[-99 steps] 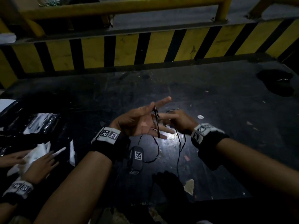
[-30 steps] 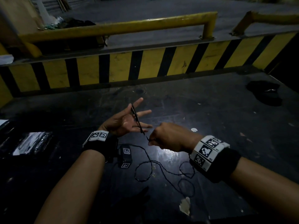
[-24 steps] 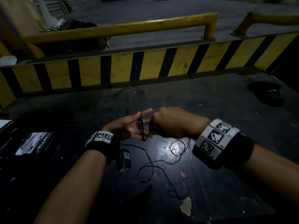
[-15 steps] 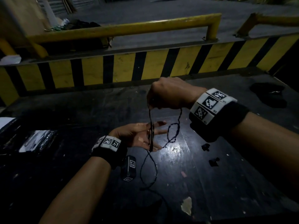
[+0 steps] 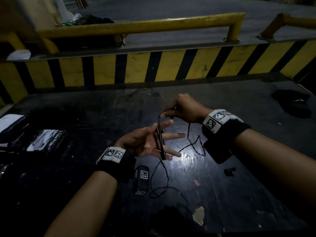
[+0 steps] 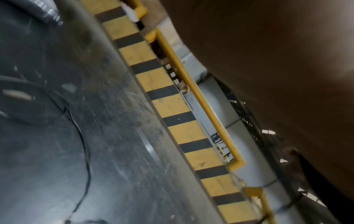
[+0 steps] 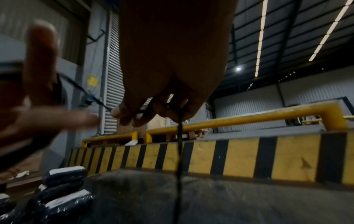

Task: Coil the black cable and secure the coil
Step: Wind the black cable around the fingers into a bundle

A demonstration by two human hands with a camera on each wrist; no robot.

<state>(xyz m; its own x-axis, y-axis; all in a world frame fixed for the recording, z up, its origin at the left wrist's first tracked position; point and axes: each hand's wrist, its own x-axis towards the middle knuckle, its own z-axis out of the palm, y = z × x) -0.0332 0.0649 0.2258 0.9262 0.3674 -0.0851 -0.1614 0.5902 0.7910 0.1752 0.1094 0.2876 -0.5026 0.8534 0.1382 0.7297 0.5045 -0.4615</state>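
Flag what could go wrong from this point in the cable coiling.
1. The wraps of the black cable sit across the spread fingers of the left hand with nothing tying them; they could slide off.
2. The right hand only pinches the strand; a tug could pull it free.
3. The slack on the table lies in crossing loops and may knot as it is drawn in.

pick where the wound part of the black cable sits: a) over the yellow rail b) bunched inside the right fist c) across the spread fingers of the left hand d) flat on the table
c: the wound strands of the black cable run across the spread left hand.
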